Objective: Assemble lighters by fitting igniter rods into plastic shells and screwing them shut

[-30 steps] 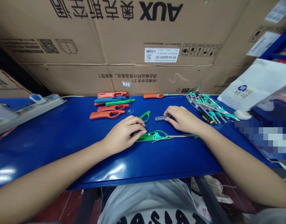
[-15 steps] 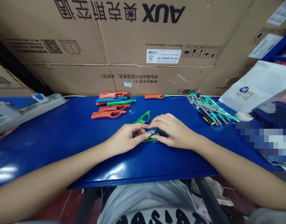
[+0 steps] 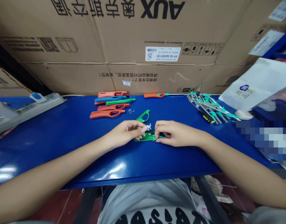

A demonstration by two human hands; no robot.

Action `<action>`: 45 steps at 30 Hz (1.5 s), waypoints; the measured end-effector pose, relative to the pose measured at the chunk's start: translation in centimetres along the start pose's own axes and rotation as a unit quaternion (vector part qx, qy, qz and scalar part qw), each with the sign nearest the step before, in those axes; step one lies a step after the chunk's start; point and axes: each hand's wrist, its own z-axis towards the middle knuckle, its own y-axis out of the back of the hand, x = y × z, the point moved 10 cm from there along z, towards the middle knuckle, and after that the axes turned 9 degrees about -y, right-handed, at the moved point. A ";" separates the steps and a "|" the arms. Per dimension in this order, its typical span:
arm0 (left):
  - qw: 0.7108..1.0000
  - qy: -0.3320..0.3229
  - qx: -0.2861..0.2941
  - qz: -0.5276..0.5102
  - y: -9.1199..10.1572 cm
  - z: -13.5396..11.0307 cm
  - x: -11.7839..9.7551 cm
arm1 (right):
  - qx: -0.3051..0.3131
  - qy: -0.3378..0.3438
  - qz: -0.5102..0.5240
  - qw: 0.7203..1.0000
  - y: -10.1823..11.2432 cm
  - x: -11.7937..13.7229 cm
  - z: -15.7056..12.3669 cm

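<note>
A green plastic lighter shell (image 3: 145,137) lies open on the blue table (image 3: 63,130) between my hands. My left hand (image 3: 124,134) is closed in a pinch on a small clear and metal part (image 3: 147,127) held just above the shell. My right hand (image 3: 174,133) is curled, with its fingertips pressed on the shell's right end. Just behind them lies a second green shell half (image 3: 143,115), with a few tiny metal pieces (image 3: 131,110) near it.
A pile of orange, blue and green lighter handles (image 3: 111,104) lies at the back, with one orange long lighter (image 3: 157,95) and a heap of metal tubes with teal tips (image 3: 210,107) to the right. A power strip (image 3: 28,105) sits left, a white bag (image 3: 257,84) right, cardboard boxes (image 3: 143,46) behind.
My right hand came from the small clear part at the back right to the green shell. The small part now sits in my left hand's pinch, lifted a little above the shell.
</note>
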 end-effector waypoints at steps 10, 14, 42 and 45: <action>0.999 0.022 0.031 0.034 -0.1 -0.2 0.3 | 0.093 -0.208 0.342 0.912 -1.9 -4.0 -0.1; 0.998 0.015 0.056 0.037 -0.4 -0.3 0.0 | 0.108 -0.196 0.357 0.907 -1.9 -3.9 -0.1; 0.994 0.031 0.089 0.046 -1.2 -0.6 -0.1 | 0.077 -0.181 0.292 0.936 -2.2 -4.2 0.3; 0.995 0.026 0.088 0.049 -1.2 -0.6 -0.2 | 0.078 -0.181 0.292 0.936 -2.3 -4.3 0.4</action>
